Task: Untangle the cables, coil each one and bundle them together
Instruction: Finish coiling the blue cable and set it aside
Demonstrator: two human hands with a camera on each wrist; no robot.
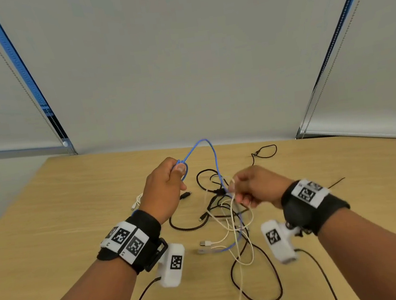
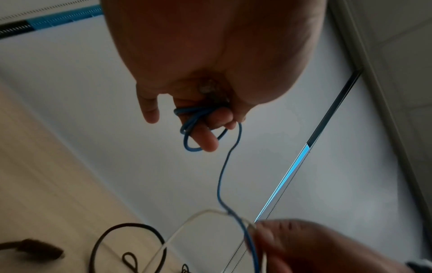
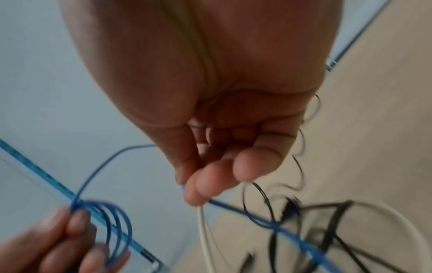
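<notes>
— Holding what, on the left?
— Gripping a small coil of the blue cable (image 1: 214, 158) in the left hand (image 1: 165, 190), fingers curled through the loops, raised above the bench (image 1: 76, 213). Arching up and over from there, then dropping down to the right.
— And on the right?
— Pinching the white cable (image 1: 234, 222) with the right hand (image 1: 255, 187), fingertips (image 3: 198, 192) pressed together, the blue strand touching or passing just beside them; hard telling which from the blurred wrist view.
— Lying where, the rest?
— Sprawling between and nearer than both hands: black cable (image 1: 258, 298) looping wide at the near side, white strands crossing over it, the blue running down through the middle of the tangle.
— Getting in the way?
— Crossing the blue line right at the right hand, that white loop, with black loops knotted just under it. Lying off alone at the far right, a small black loop (image 1: 266, 152); peeking out at the left behind the left wrist, a short white lead (image 1: 137, 201); resting just right of the left hand, a dark plug (image 1: 185, 195).
— Behind all that?
— Hanging along the far side, pale roller blinds (image 1: 182, 65) with bead chains.
</notes>
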